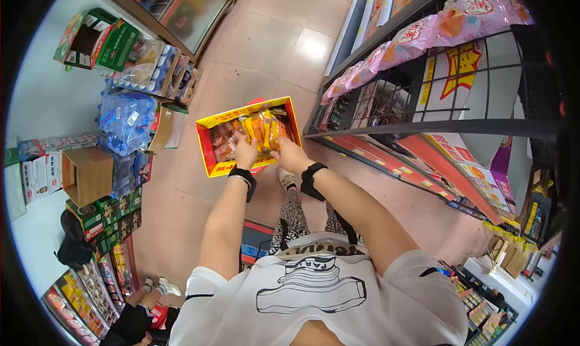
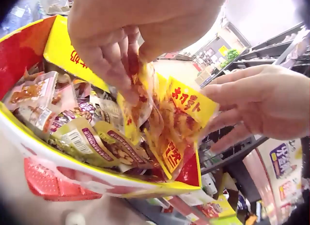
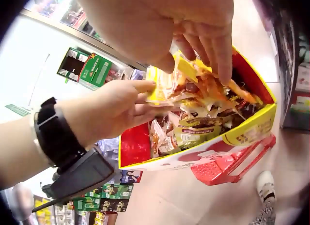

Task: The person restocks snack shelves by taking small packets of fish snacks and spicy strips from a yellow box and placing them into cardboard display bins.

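Observation:
A yellow-rimmed cardboard box [image 1: 202, 144] with red inner walls is full of snack packets and sits in front of the person. My left hand [image 1: 244, 151] reaches into it and pinches a yellow snack packet [image 2: 128, 118] between thumb and fingers; the right wrist view shows this pinch too. Across from it, my right hand [image 1: 293, 157] has its fingers extended along the bunch of yellow-and-orange packets [image 2: 181, 108], fingertips right at their side. Other packets [image 2: 87, 145], green, purple and clear, lie lower in the box. Each wrist wears a black band.
Under the box is a red perforated plastic support [image 3: 213, 171]. Shelves with pink snack bags [image 1: 417, 35] rise on the right. Bottled-water packs [image 1: 127, 119], an open brown carton [image 1: 87, 171] and green cartons [image 1: 106, 216] stand along the left wall. Another person's shoes [image 1: 169, 285] show lower left.

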`<state>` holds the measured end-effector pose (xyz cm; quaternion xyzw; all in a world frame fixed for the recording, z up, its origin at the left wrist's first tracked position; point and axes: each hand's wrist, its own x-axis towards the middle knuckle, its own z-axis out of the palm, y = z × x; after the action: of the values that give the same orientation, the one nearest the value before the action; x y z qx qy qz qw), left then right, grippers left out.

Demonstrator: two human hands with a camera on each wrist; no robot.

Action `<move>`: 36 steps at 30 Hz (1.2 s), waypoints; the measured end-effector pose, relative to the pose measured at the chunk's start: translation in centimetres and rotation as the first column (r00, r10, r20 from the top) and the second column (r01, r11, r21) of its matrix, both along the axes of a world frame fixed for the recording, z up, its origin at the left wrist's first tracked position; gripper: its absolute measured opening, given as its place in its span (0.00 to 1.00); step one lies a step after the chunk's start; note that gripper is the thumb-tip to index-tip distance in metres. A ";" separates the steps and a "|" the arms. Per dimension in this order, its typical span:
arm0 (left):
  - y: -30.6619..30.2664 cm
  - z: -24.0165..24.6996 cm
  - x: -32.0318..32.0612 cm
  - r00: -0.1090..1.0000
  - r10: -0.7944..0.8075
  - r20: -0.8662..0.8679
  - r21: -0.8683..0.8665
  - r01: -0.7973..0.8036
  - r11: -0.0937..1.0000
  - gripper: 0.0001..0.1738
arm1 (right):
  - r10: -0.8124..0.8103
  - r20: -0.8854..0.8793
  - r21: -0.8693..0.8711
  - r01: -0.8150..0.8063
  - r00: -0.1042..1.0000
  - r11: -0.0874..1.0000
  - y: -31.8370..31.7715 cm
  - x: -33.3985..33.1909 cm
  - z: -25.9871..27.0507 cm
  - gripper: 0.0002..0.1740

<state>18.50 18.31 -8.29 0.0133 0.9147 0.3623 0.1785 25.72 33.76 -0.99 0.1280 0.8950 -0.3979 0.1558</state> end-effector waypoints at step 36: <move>20.7 23.0 23.1 0.447 -0.894 0.039 0.450 0.791 0.415 0.18 | -0.613 -0.390 -0.022 0.658 0.688 0.752 22.4 45.6 17.8 0.11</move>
<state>41.65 38.99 14.74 0.4586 0.6602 0.3828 0.4553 71.30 56.16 16.81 0.3614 0.8295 -0.3893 -0.1726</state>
